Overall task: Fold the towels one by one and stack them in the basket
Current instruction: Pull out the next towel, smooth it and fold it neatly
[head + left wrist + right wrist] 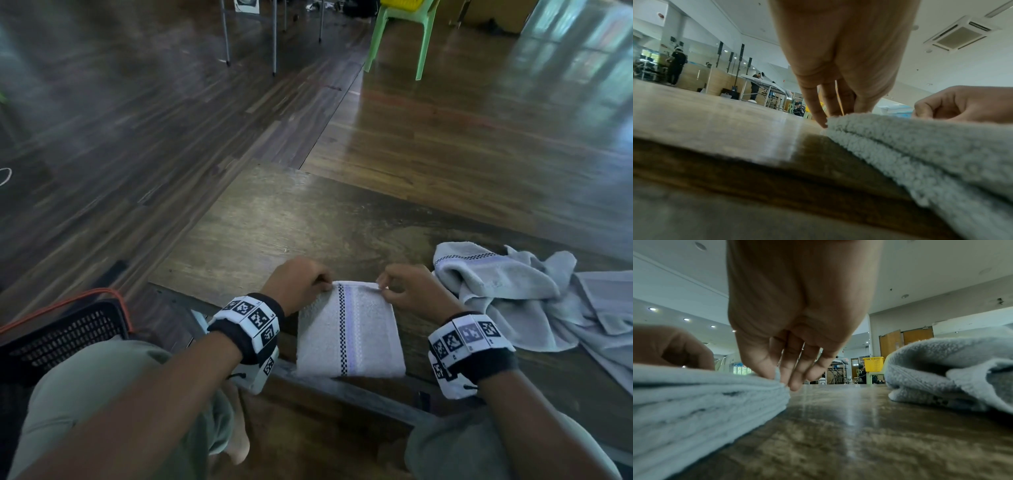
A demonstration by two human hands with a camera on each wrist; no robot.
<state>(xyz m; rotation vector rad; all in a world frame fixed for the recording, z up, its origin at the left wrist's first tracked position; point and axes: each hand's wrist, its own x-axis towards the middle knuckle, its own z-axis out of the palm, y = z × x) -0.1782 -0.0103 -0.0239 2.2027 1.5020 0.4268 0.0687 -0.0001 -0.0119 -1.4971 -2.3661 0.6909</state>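
The folded towel (349,334) lies flat on the wooden tabletop (308,219), close to its near edge and straight in front of the person, with a checked stripe and a pale purple band running from the far edge to the near one. The left hand (298,284) pinches the far left corner of the folded towel, its fingers curled down onto the cloth. The right hand (409,291) pinches the far right corner between thumb and fingertip, the other fingers loosely bent. In the right wrist view the layers of the folded towel show stacked one on another at that corner. To the right, apart from the folded one, a heap of unfolded towels (534,294) lies crumpled on the tabletop. A dark basket (65,334) with an orange rim stands low at the left, beside the person's knee.
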